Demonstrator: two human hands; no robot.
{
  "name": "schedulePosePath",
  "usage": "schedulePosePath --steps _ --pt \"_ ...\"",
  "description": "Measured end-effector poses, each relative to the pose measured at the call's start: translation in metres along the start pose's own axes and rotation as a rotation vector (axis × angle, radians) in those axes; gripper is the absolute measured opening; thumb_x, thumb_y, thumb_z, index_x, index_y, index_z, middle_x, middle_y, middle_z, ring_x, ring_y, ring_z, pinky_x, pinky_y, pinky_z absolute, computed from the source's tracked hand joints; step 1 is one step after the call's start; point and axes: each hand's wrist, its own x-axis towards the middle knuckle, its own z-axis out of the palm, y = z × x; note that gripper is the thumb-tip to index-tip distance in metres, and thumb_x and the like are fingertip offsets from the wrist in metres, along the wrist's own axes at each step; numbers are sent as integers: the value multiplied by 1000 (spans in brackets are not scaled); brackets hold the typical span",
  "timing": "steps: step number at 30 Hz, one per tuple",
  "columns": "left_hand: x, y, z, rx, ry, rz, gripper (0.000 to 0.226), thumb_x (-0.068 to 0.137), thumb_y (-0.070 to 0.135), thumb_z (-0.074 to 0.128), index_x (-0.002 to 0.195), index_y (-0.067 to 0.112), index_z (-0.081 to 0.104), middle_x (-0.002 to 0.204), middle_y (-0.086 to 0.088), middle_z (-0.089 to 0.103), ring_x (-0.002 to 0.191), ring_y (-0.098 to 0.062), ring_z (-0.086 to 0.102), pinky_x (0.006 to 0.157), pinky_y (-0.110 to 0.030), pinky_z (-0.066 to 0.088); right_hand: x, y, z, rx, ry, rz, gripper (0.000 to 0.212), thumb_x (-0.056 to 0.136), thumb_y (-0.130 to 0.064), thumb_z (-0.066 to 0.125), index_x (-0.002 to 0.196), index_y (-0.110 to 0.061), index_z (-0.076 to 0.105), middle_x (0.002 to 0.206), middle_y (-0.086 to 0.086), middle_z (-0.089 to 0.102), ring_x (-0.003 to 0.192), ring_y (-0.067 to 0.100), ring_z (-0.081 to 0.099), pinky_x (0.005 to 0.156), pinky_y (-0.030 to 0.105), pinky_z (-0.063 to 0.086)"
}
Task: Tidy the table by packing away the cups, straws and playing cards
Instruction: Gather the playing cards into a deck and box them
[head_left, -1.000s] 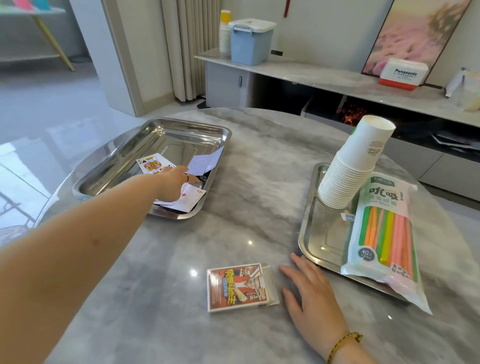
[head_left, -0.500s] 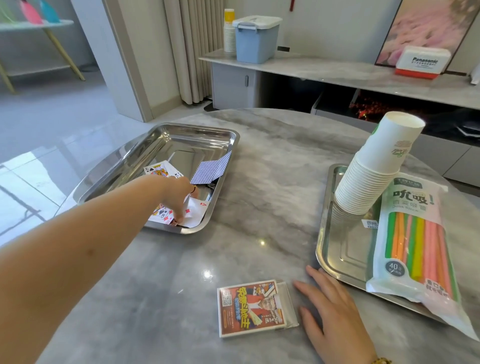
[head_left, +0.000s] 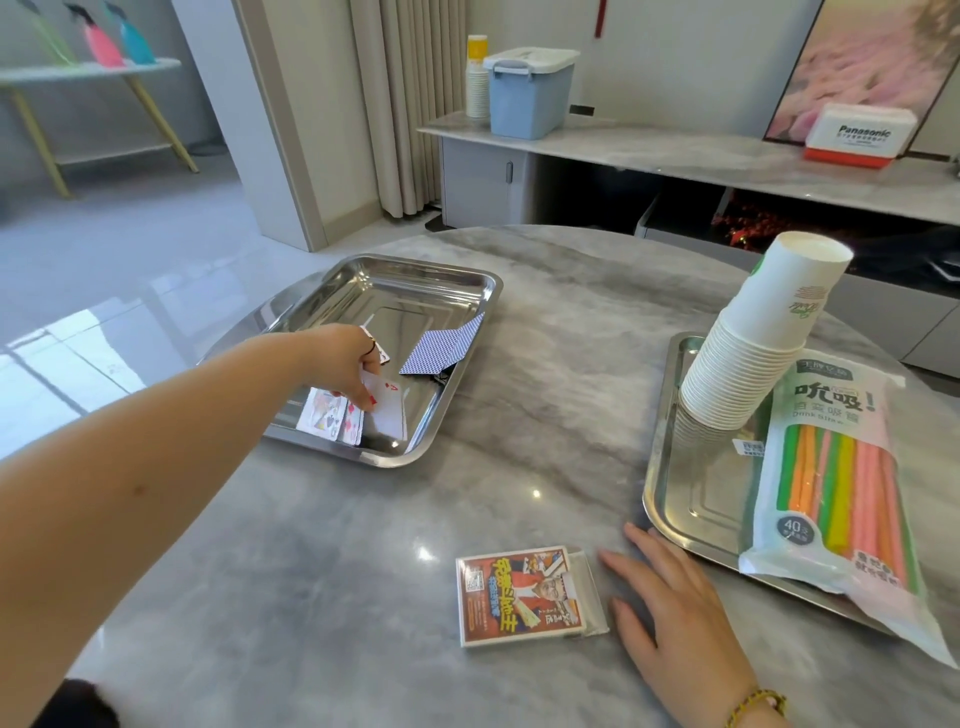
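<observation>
Change: my left hand (head_left: 345, 366) has now pinched face-up cards (head_left: 332, 415), lifting them off the tray (head_left: 457, 291) | right hand (head_left: 670, 597) flat, empty beside card box (head_left: 522, 595) | gathering under way.

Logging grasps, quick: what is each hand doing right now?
Left hand: closed on loose playing cards in the left tray.
Right hand: open, flat on the table, holding nothing.

Marble table (head_left: 545, 364): two trays (head_left: 384, 280), card box (head_left: 519, 597).

Glossy marble table (head_left: 519, 405), shiny steel trays (head_left: 457, 364)
</observation>
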Motion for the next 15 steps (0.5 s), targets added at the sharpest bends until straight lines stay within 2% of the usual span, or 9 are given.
schedulePosePath --steps 2,5,6,8,10,12,14,15 --pt "-9 -4 -4 -41 126 -12 29 69 23 76 89 9 61 79 -1 55 77 -19 50 57 -23 37 1 1 0 -8 -22 11 43 92 -36 37 134 -39 27 151 -17 5 140 5 0 108 16 -4" --pt "-26 -2 -14 -227 298 -28 23 69 19 76 84 10 61 75 0 55 77 -18 50 68 -25 36 2 2 0 -7 -56 8 42 92 -35 38 134 -37 29 151 -16 7 140 6 2 110 16 -3" --pt "-33 1 -17 -286 340 -19 22 69 19 76 81 12 59 71 2 54 74 -18 50 66 -24 37 2 3 1 5 -62 10 42 92 -34 39 133 -36 31 150 -15 9 140 6 3 110 16 -2" --pt "-51 14 -20 -421 391 21 20 69 18 76 73 13 57 61 6 55 61 -12 55 53 -17 42 2 5 2 39 -39 0 41 91 -29 44 131 -31 37 149 -12 16 139 7 8 107 13 -1" --pt "-69 33 -16 -661 391 64 20 69 15 76 69 11 56 53 7 60 44 -3 58 40 -7 40 1 5 4 111 30 10 37 89 -22 49 126 -23 46 144 -6 31 137 9 19 104 10 4" --pt "-84 55 -5 -896 330 92 22 69 11 75 68 10 53 43 4 63 38 -2 59 38 -9 44 0 0 2 249 133 51 29 87 -13 53 116 -17 56 124 -3 51 127 14 37 99 8 16" --pt "-93 78 13 -1011 243 93 24 70 9 74 71 9 50 41 2 63 36 -4 58 38 -12 46 -3 -8 -6 435 254 84 21 85 -8 56 100 -22 61 98 -13 56 108 15 51 87 7 28" --pt "-95 89 23 -1028 203 90 24 70 9 74 73 9 50 43 0 63 36 -5 58 38 -13 47 -3 -13 -12 525 305 93 22 84 -8 57 90 -29 59 92 -18 56 99 10 54 81 4 32"
